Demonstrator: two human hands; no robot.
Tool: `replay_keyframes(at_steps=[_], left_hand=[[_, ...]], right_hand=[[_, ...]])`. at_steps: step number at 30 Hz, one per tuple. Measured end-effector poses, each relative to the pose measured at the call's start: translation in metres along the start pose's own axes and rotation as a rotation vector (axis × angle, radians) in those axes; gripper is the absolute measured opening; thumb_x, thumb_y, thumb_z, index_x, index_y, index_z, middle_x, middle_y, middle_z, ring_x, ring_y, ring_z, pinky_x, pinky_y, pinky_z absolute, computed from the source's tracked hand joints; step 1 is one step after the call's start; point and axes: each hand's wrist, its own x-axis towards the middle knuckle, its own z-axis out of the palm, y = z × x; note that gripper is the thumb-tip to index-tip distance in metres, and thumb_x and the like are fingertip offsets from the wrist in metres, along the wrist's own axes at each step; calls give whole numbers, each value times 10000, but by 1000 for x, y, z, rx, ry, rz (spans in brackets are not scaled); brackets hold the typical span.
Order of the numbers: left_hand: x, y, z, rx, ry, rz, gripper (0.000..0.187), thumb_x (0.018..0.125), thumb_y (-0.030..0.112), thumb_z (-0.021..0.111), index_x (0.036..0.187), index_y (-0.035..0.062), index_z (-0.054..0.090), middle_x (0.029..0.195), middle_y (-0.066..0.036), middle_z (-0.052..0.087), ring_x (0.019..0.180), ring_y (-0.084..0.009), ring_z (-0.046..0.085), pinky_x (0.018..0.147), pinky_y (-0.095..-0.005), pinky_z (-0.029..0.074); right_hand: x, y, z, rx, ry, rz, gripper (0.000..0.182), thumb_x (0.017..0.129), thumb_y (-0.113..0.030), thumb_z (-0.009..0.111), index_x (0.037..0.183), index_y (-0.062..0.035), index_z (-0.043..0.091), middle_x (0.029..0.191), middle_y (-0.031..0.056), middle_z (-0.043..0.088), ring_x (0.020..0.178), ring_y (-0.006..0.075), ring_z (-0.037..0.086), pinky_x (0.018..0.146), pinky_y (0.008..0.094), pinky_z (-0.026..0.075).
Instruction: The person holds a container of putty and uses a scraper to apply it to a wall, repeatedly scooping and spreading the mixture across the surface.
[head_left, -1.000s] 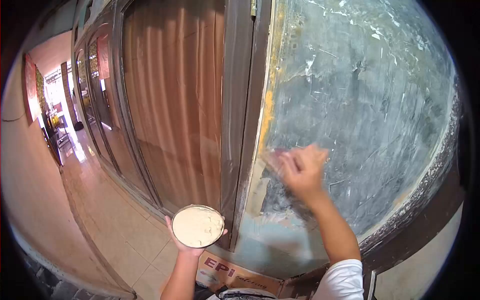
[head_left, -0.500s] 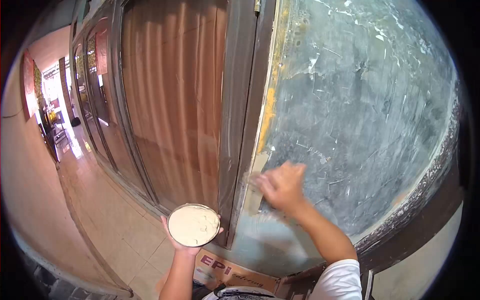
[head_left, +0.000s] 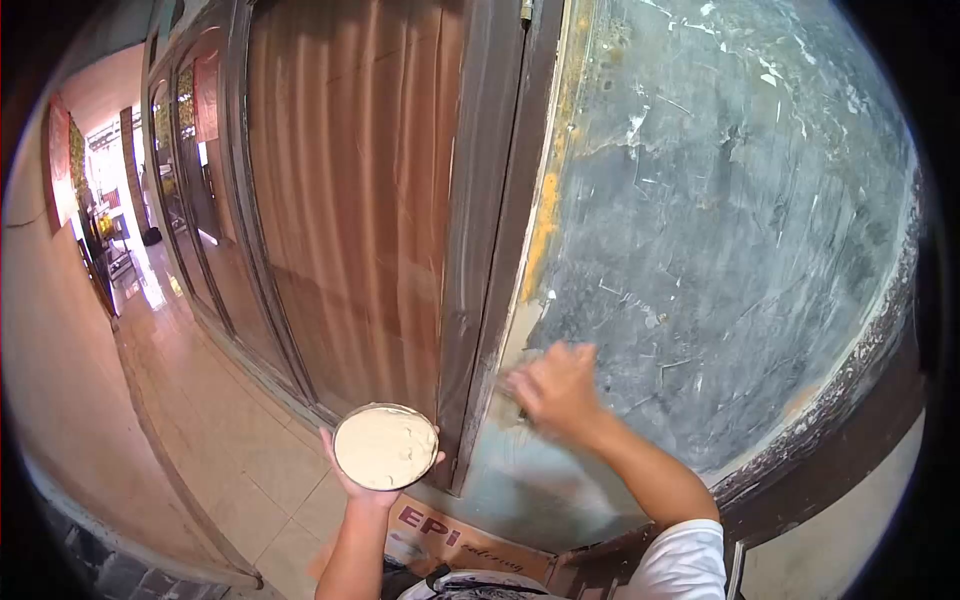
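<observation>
Low in front of me, my left hand (head_left: 366,494) supports a round bowl (head_left: 384,489) from below, its fingers curled up around the sides. Smooth cream-coloured paste (head_left: 378,445) fills it, with a few dents on the right. At the wall's left edge my right hand (head_left: 562,392) is closed, smeared by motion, around a flat scraper (head_left: 510,384) that is mostly hidden and blurred. Beside the dark door frame, a pale beige strip of paste (head_left: 520,330) runs along the wall edge, below a yellow patch (head_left: 541,235).
The grey wall (head_left: 700,260) is scuffed and flecked with white. Left of the frame is a glazed panel with a brown curtain (head_left: 350,200). A tiled corridor (head_left: 230,470) runs back on the left. A printed mat (head_left: 470,545) lies below, lettered "EPI".
My right hand has shifted slightly down and left along the wall edge. The view has tilted a little; my left hand still holds the bowl in nearly the same place.
</observation>
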Motion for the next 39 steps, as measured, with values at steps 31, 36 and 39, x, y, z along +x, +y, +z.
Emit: replay_keyframes(at_steps=[31,36,39], left_hand=[[3,-14,1,41,95,-51,995,854,927,409,1506,182,511,1527,-241,507,1332,-602,498,985,-909,356],[1,-16,2,73,49,-50,993,848,931,412,1499,189,523,1534,-239,501,1342,-598,492,991,-905,353],[-3,-17,-7,83,45,-40,976,852,923,420,1489,194,534,1533,-229,507,1339,-586,502,990,-903,357]], right_hand=[[-33,12,37,-65,-86,-128,224,859,-317,806,747,-175,674,776,-2,607,808,226,521,785,457,302],[47,50,-46,-292,538,348,184,830,-265,843,803,-171,687,752,-24,610,796,214,528,781,436,290],[43,40,-36,-169,541,195,208,807,-236,864,791,-162,670,744,-20,597,755,225,516,783,431,283]])
